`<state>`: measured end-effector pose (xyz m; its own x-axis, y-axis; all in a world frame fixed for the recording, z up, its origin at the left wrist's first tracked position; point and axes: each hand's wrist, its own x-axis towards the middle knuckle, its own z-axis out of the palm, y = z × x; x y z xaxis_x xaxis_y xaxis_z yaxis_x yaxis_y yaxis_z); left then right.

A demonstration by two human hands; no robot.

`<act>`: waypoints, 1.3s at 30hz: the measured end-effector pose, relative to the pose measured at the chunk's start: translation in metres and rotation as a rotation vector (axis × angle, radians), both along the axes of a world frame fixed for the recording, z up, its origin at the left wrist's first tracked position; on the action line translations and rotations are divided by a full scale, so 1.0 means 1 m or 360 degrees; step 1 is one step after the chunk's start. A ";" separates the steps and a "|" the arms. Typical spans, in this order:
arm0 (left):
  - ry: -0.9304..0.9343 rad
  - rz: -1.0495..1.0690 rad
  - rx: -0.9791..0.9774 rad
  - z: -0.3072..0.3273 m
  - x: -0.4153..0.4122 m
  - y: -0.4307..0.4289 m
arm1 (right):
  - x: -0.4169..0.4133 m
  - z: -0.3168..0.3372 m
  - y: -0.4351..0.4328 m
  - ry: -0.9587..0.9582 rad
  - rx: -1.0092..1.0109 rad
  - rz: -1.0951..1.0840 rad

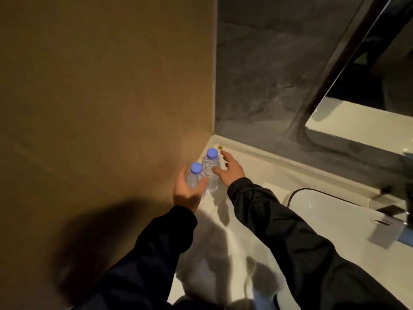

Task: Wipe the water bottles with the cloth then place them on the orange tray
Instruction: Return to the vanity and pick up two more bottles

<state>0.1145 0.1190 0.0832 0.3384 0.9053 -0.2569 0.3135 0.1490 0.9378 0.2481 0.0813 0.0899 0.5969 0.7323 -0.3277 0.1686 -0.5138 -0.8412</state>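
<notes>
**Two bottles in the counter corner, both hands reaching**

Two clear water bottles with blue caps, upright on a white counter (257,173), tucked into the corner between a tan wall (100,86) at 9 o'clock and a dark stone-look wall (268,74) at 12 o'clock. Near bottle (196,178) at 7 o'clock of the far bottle (211,170), the two touching or almost so; too blurred to tell which.

Left hand (187,190) curled around the near bottle from 8 o'clock, thumb across the front of the body, fingers behind it on the wall side. Bottle base hidden by the palm, so standing or lifted cannot be told.

Right hand (228,170) at 3 o'clock of the far bottle, fingers spread and loosely extended, thumb tip against the bottle's side, index pointing toward 11 o'clock. Not wrapped around anything.

Both arms in dark sleeves (279,220), entering from 6 o'clock.

White basin (324,211) set in the counter at 4 o'clock of the bottles, dark rim line along its far edge. Mirror (368,90) leaning across the frame at 2 o'clock. Small yellow dot (220,147) on the counter at 12 o'clock of the far bottle, near the back wall. Hand and arm shadows on the counter at 6 o'clock.
</notes>
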 end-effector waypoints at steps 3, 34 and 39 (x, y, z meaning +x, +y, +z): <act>0.0039 -0.0021 0.0027 -0.008 0.011 0.008 | 0.005 -0.010 0.018 0.0047 0.0013 0.0069; -0.0251 -0.0903 0.0226 0.064 0.024 -0.085 | -0.035 0.082 -0.230 -0.0302 0.0702 -0.1256; -0.0279 -0.1438 0.0220 0.069 0.036 -0.184 | -0.068 0.077 -0.347 -0.0362 0.0774 -0.1621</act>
